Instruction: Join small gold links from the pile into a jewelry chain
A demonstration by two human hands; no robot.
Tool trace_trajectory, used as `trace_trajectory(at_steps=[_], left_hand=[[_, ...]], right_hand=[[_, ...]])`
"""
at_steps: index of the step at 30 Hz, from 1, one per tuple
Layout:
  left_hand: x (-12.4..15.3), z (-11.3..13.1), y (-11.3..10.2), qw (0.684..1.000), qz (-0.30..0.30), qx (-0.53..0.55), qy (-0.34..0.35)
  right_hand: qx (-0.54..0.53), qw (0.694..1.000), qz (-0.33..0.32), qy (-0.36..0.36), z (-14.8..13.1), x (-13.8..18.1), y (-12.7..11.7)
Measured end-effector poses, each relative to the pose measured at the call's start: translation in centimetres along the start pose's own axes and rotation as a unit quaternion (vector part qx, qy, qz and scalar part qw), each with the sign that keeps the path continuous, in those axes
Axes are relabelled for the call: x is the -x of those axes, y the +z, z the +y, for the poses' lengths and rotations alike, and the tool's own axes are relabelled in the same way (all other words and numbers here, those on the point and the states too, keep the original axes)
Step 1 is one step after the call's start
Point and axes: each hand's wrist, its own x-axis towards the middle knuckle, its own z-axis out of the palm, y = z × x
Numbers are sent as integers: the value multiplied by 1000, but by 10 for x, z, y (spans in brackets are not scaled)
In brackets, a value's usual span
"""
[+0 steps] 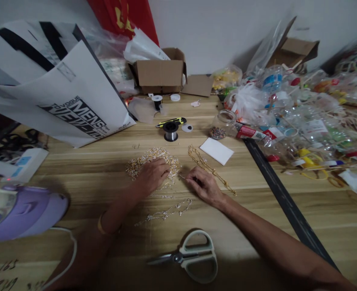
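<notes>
My left hand [154,174] rests at the front of a heaped pile of silver and gold chains [154,155], its fingers bent together; what they grip, if anything, is hidden. Just to its right, my right hand [205,185] is closed in a pinch, with a small thin shiny piece [182,176] sticking out from the fingertips toward the pile. A gold chain [210,167] with knot-like links lies beyond the right hand. Nearer me, a silver chain [166,213] with small charms is laid out on the wooden table [236,238].
Scissors [196,256] lie in front. Behind the pile are a wire spool [170,132], a yellow-black utility knife [174,121], a bead jar [222,124] and a white card [216,150]. Plastic bottles [305,125] crowd the right; a large paper bag [60,93] and purple appliance [30,212] stand left.
</notes>
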Motion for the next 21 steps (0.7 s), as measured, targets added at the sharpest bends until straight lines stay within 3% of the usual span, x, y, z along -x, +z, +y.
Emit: trace_trajectory(at_steps=[10,21], left_hand=[[1,0,13,998,-16,-22,51],[2,9,10,995,-32,-88,35]], right_hand=[[-5,1000,-1,1,1,0,0],[-9,1000,-1,10,1,1,0]])
